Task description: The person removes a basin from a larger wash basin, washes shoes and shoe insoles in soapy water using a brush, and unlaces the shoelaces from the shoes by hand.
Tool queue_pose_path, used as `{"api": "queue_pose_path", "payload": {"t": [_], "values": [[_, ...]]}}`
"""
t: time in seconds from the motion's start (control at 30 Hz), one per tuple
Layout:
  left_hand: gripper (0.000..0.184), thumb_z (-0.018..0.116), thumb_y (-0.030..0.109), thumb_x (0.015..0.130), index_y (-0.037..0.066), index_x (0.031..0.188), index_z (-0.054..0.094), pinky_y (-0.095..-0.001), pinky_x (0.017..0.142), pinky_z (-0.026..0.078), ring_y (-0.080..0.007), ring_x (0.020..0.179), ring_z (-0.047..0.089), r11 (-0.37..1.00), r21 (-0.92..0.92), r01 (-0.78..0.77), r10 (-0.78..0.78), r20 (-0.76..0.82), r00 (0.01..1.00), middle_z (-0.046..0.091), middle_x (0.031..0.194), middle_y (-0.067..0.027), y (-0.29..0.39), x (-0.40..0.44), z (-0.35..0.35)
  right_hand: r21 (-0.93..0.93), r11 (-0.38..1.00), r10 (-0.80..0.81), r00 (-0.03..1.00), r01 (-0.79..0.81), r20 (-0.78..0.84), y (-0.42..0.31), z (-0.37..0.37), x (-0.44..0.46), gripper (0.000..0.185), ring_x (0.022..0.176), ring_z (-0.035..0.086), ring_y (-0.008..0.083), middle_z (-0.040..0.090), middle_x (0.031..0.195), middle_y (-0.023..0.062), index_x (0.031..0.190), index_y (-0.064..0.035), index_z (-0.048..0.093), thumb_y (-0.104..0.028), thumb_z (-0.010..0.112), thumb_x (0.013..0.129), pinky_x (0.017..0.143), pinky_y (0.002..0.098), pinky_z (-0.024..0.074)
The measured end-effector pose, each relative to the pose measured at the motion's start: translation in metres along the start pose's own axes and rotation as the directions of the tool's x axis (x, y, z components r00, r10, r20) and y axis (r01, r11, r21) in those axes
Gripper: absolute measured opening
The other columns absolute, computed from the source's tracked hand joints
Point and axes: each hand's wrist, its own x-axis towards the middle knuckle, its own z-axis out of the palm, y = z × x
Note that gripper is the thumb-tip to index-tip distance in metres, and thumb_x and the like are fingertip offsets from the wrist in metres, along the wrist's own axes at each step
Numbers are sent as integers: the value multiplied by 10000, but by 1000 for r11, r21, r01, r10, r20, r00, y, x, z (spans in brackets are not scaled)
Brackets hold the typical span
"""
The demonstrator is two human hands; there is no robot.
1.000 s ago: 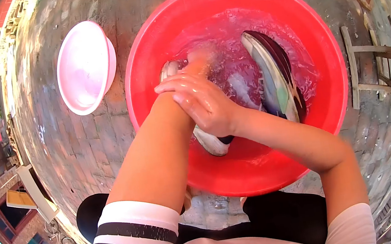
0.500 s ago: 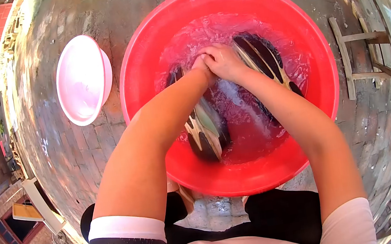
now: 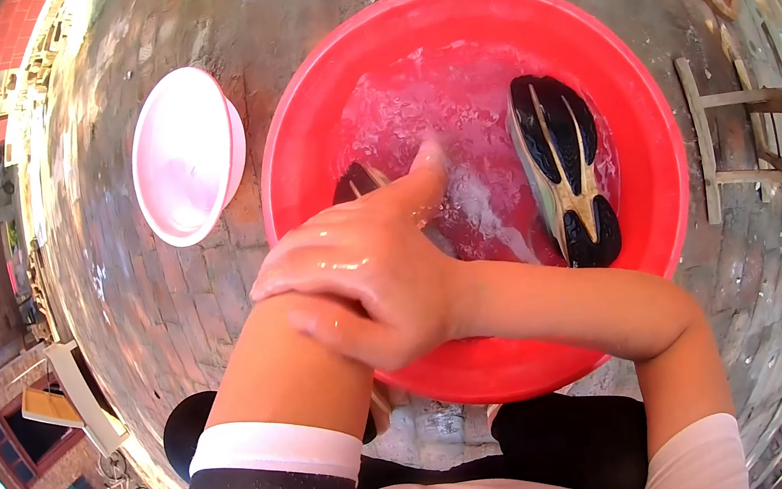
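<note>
Red basin (image 3: 311,145) with water and two shoes. The sole-up shoe (image 3: 564,158) lies at the right; the partly hidden shoe (image 3: 354,182), at the left. The right hand (image 3: 364,269) keeps a closed grip around the left forearm (image 3: 292,360). The left hand (image 3: 428,178) is largely covered, its grip more than I can tell.

No legible text or numbers
</note>
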Motion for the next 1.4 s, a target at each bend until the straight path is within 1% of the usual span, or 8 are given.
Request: {"api": "queue_pose_path", "payload": {"t": [0.13, 0.3, 0.47, 0.6, 0.73, 0.77, 1.2, 1.4], "values": [[377, 564, 326, 869, 140, 1187, 644, -411, 953, 443, -302, 1129, 580, 999, -47, 23, -24, -11, 1000, 645, 1186, -113, 4, -5, 4, -4, 995, -98, 988, 99, 119, -11, 2, 8, 216, 795, 642, 322, 678, 845, 132, 824, -20, 670, -199, 551, 802, 747, 417, 505], [378, 562, 326, 868, 122, 1176, 641, -418, 959, 441, -330, 1128, 574, 966, -235, 108, -132, -89, 987, 638, 1188, -135, 1, -4, 1, -488, 772, 510, 855, -408, 92, 135, -97, -71, 363, 973, 613, 345, 665, 992, 187, 930, -12, 661, -230, 371, 925, 930, 434, 416], [381, 560, 327, 867, 103, 1165, 638, -426, 965, 439, -358, 1126, 569, 584, -786, 205, -490, -139, 861, 630, 1189, -157, -22, -1, -8, -606, 629, 329, 873, -487, -359, 153, -124, -105, 316, 988, 577, 395, 614, 1109, 230, 1089, -9, 599, -217, 415, 939, 894, 436, 440], [386, 568, 264, 833, 48, 1148, 620, -449, 932, 456, -393, 1087, 570, 161, -977, 137, -778, -40, 627, 627, 1127, -213, -19, 5, 8, -316, 296, 796, 416, -901, -440, 221, -162, -138, 254, 920, 601, 335, 635, 1039, 171, 1037, -4, 599, -196, 467, 937, 837, 414, 463], [322, 583, 214, 788, 7, 1025, 654, -448, 895, 460, -408, 1008, 586, 405, -822, -401, -770, -543, 334, 636, 1023, -241, 40, 19, -19, 434, 70, 785, -219, -898, -579, 254, -156, -117, 285, 914, 606, 315, 646, 1063, 148, 1089, -28, 630, -218, 490, 927, 817, 425, 469], [277, 574, 196, 796, -15, 956, 655, -426, 901, 450, -399, 981, 584, 127, -845, -520, -705, -446, 552, 634, 1014, -243, 56, 12, -27, 476, 82, 797, -229, -876, -559, 252, -155, -117, 288, 912, 606, 313, 647, 1062, 148, 1090, -30, 631, -221, 489, 928, 815, 424, 470], [456, 427, 373, 884, -11, 1019, 633, -437, 987, 368, -363, 1031, 571, 74, -147, -986, -410, -906, 104, 630, 1054, -178, 133, -165, -148, -235, 318, 650, 392, -918, -651, 158, -158, -147, 324, 883, 607, 296, 655, 1046, 142, 1107, -46, 649, -263, 478, 938, 781, 419, 480], [237, 465, 150, 902, 34, 1013, 639, -433, 942, 404, -341, 1029, 559, 598, -435, -674, -405, -889, 215, 636, 1015, -152, 55, -41, -60, -485, 113, 687, 421, -867, -592, 177, -170, -123, 341, 869, 607, 288, 658, 1038, 139, 1114, -53, 658, -283, 472, 943, 765, 417, 485]]}}
